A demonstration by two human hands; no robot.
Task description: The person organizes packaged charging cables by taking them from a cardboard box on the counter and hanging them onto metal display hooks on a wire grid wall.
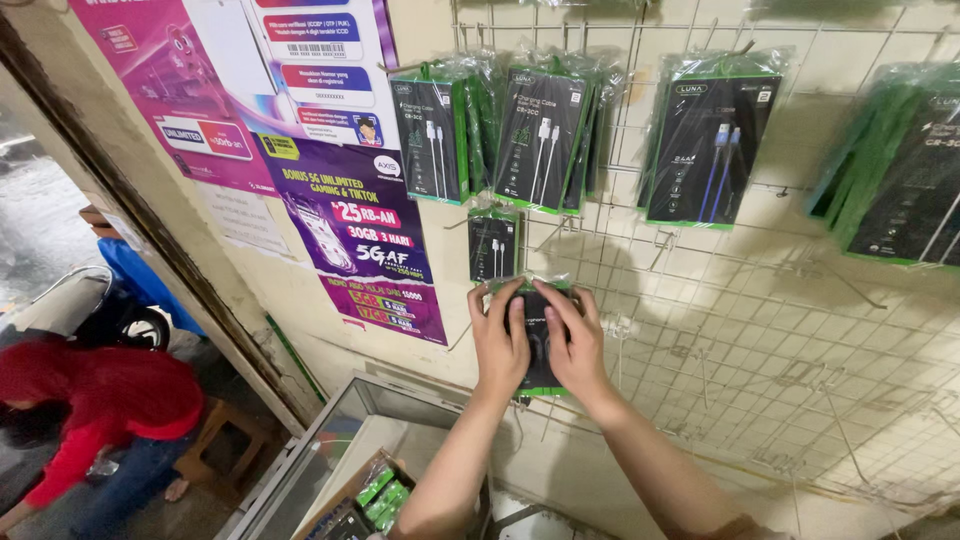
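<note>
Both my hands press a black and green plastic-wrapped accessory packet [539, 352] against the white wire grid panel [760, 330] on the wall. My left hand [499, 342] grips its left side and my right hand [573, 345] covers its right side, fingers reaching up to the packet's top edge. Just above hangs a smaller black cable packet [493, 246]. The packet's lower green edge shows below my palms.
Bunches of black and green cable packets [545, 135] hang on hooks across the top of the grid. Purple and pink posters [360, 225] cover the wall to the left. A glass display counter [340, 450] stands below. A person in red [95, 400] crouches outside the doorway.
</note>
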